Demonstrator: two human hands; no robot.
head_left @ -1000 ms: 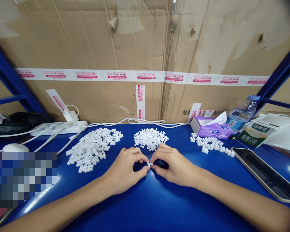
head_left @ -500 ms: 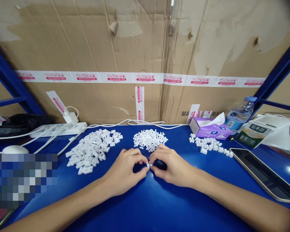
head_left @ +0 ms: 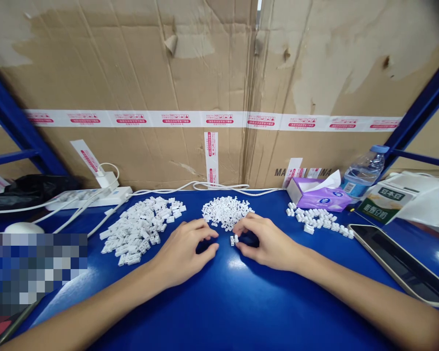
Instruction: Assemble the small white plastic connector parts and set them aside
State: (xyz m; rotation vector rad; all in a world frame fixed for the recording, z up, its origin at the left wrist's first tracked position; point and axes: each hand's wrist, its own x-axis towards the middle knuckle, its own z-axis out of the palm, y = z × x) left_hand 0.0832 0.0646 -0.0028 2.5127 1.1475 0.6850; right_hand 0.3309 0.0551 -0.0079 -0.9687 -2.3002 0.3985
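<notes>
My left hand [head_left: 185, 253] rests on the blue table [head_left: 219, 302] with curled fingers, holding nothing. My right hand [head_left: 267, 242] lies close by, its thumb and fingertips around a small white plastic part [head_left: 234, 240]. That part sits on the table surface, and I cannot tell whether the right hand grips it. Behind my left hand is a heap of larger white plastic connectors [head_left: 139, 231]. Behind and between my hands is a heap of tiny white plastic pieces [head_left: 225, 212]. Further right, a loose band of white plastic parts [head_left: 316, 219] lies just beyond my right hand.
A purple tissue box [head_left: 318, 195], a water bottle [head_left: 366, 174] and a smartphone or tablet [head_left: 398, 263] stand at the right. A white power strip [head_left: 91, 197] with cables and a white mouse [head_left: 24, 228] lie at the left. Taped cardboard [head_left: 212, 63] walls off the back.
My hands have moved apart. The small white part, earlier between both hands' fingertips, now sits lower on the table beside my right hand, clear of my left hand.
</notes>
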